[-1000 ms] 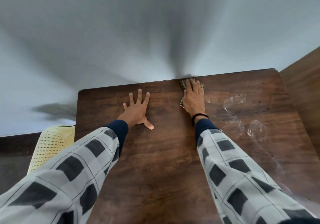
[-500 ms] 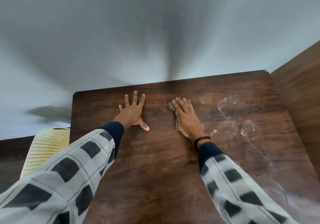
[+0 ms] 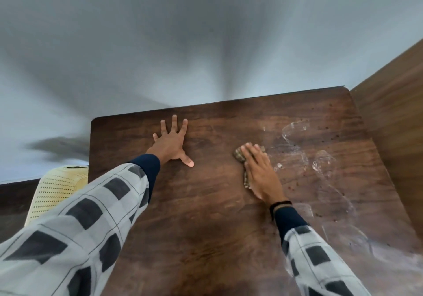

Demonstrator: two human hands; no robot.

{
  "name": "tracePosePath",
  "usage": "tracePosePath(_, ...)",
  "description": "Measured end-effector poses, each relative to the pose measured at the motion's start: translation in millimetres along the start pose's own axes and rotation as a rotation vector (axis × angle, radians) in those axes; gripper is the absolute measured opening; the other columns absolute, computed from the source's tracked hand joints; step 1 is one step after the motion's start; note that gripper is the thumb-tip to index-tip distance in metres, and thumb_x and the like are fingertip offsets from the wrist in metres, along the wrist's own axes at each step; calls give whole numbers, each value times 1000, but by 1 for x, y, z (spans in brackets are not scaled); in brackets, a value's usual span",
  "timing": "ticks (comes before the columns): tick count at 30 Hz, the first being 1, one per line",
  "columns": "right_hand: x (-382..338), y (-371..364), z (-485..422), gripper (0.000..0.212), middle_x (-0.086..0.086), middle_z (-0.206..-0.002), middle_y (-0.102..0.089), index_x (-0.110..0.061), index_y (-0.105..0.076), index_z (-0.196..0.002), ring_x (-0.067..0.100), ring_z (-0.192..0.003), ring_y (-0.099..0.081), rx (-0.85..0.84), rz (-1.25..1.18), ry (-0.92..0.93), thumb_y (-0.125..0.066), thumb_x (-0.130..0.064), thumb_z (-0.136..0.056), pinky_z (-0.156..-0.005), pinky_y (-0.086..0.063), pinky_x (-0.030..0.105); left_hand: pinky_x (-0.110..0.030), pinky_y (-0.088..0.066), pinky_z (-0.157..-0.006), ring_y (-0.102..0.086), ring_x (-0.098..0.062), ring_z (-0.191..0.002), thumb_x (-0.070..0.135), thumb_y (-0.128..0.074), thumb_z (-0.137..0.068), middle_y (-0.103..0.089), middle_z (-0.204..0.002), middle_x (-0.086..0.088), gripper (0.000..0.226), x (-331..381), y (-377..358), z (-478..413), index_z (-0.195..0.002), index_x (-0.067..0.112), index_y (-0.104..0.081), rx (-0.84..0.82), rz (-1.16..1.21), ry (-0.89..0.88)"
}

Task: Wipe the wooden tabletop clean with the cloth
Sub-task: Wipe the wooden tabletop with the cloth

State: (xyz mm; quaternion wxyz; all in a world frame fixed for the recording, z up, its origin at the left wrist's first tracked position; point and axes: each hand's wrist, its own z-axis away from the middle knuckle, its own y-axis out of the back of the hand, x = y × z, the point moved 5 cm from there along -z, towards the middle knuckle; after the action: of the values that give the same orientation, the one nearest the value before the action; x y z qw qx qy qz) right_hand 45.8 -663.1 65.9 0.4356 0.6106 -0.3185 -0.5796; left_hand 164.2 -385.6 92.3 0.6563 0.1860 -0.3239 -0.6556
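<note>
The dark wooden tabletop [image 3: 206, 215] fills the lower middle of the head view. My right hand [image 3: 261, 173] lies flat with straight fingers on a small brownish patterned cloth [image 3: 239, 154], pressing it to the wood; only the cloth's left edge and far tips show past the hand. My left hand [image 3: 170, 143] rests flat on the table near its far edge, fingers spread. White smears and wet streaks [image 3: 320, 163] with dark specks mark the wood to the right of the cloth.
A grey wall [image 3: 206, 44] rises right behind the table's far edge. A wooden panel [image 3: 393, 117] stands along the table's right side. A yellow perforated chair [image 3: 55, 190] sits at the left beyond the table's edge.
My right hand has dragged the cloth from the table's far edge toward me and slightly right. My left hand has stayed planted in place.
</note>
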Motion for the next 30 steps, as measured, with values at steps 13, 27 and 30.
tracePosePath(13,18,5,42,52,0,-167,-19,-23,-22,-159,18,-155,-6,-12,34,-127,-24,-29,-107,-125,-16,46,-71,-1,-112,31,-44,-144,56,-92,-54,41,-157,-4,156,4,0,5,-154,32,25,10,9,-7)
tracePosePath(27,13,2,69,54,2,-167,-19,-19,-24,-159,24,-155,-8,77,30,-306,-23,-28,-106,-124,-16,48,-72,-3,-113,28,-44,-145,58,-92,-51,38,-158,-3,157,2,2,6,-155,33,22,37,10,-9)
tracePosePath(30,-23,-14,104,53,-1,-168,-11,-20,-18,-160,20,-156,0,-7,57,-107,-27,-22,-108,-126,-4,38,-71,-3,-113,28,-43,-146,57,-93,-51,37,-159,-2,156,1,2,7,-156,33,21,43,15,-3)
